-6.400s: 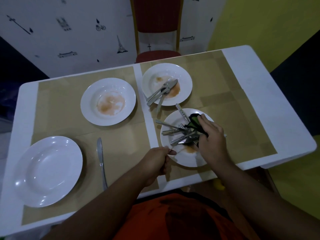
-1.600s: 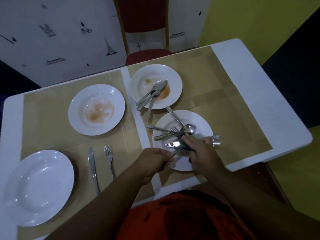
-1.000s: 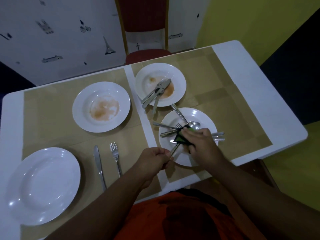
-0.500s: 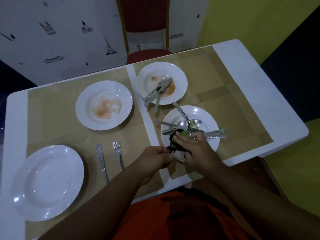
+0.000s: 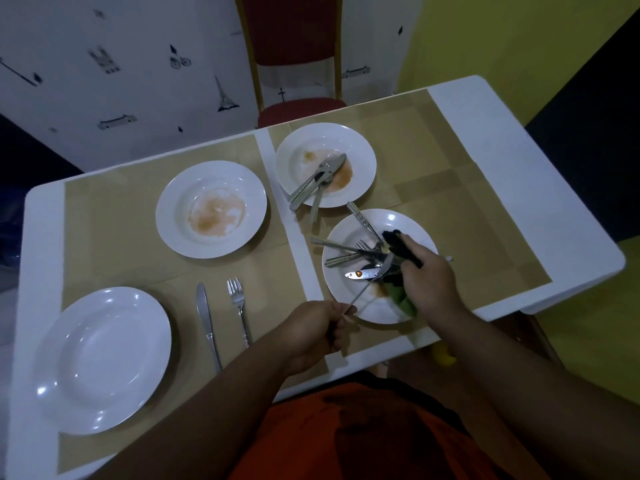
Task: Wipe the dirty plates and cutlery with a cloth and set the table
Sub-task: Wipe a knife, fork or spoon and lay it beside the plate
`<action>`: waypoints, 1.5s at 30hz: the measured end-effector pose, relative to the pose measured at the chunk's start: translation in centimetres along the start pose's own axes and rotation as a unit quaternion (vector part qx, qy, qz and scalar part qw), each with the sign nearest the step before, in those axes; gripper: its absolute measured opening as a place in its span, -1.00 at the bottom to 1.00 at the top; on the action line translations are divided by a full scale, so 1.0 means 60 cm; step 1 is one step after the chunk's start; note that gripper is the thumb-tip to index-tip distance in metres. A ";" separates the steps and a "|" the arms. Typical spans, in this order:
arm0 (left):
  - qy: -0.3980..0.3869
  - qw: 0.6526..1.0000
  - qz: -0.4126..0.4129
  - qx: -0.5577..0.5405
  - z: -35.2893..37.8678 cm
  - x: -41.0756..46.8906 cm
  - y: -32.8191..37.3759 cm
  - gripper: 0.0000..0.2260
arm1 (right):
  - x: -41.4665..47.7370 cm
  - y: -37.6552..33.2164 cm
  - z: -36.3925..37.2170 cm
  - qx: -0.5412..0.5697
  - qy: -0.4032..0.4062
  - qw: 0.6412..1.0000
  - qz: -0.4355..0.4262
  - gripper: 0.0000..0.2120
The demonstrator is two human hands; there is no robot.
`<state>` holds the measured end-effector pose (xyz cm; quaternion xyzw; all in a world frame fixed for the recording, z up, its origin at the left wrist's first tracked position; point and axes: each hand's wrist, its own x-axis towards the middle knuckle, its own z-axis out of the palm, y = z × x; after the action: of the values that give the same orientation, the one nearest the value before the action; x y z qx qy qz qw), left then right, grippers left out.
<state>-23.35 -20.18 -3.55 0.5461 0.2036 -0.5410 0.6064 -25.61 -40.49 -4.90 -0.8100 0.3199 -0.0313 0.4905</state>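
My left hand (image 5: 313, 332) grips the handle of a spoon (image 5: 372, 284) that slants up over the near right plate (image 5: 415, 226). My right hand (image 5: 427, 275) holds a dark and green cloth (image 5: 398, 245) around the spoon's far end. Several dirty pieces of cutlery (image 5: 341, 247) lie heaped on that plate, which has a brown smear. A clean white plate (image 5: 100, 358) sits at the near left, with a knife (image 5: 206, 318) and a fork (image 5: 238, 308) laid to its right.
A stained plate (image 5: 211, 207) stands left of centre. Another stained plate (image 5: 325, 164) farther back carries cutlery (image 5: 317, 183). A red chair (image 5: 294, 57) stands behind the white table (image 5: 519, 174). Tan placemats (image 5: 450, 188) cover most of the top.
My right hand has slid the cloth away from my left hand, up along the spoon toward its far end. The spoon's handle stays gripped in my left hand.
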 end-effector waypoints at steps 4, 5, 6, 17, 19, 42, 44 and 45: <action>0.045 0.995 0.029 0.081 0.005 0.000 -0.003 -0.71 | -0.022 -0.003 0.015 0.038 -0.029 0.999 -0.002 -0.49; 0.058 0.987 0.052 0.141 0.005 -0.001 -0.002 -0.69 | -0.023 -0.006 0.016 0.041 -0.033 0.999 -0.007 -0.49; 0.064 0.977 0.075 0.192 0.005 0.000 -0.002 -0.67 | -0.022 -0.008 0.017 0.040 -0.034 0.999 -0.014 -0.48; 0.012 0.985 0.144 0.099 0.016 0.010 0.013 -0.78 | -0.065 0.023 0.032 -0.208 -0.108 0.928 -0.291 -0.30; 0.012 0.979 0.159 0.129 0.009 0.007 0.005 -0.74 | -0.038 0.027 0.023 -0.226 -0.079 0.931 -0.276 -0.32; 0.130 0.975 0.133 -0.124 -0.054 -0.019 -0.033 -0.77 | -0.014 -0.047 0.065 -0.111 -0.112 0.975 -0.159 -0.45; 0.165 0.964 0.159 -0.135 -0.075 -0.026 -0.052 -0.78 | -0.019 -0.062 0.086 -0.098 -0.130 0.979 -0.125 -0.45; 0.197 0.960 0.169 -0.101 -0.087 -0.030 -0.063 -0.78 | -0.024 -0.071 0.095 -0.083 -0.142 0.980 -0.112 -0.46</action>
<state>-25.46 -14.14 -5.39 0.6040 0.2772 -0.2891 0.6891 -22.60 -33.92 -3.99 -0.8747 0.1558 0.0559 0.4555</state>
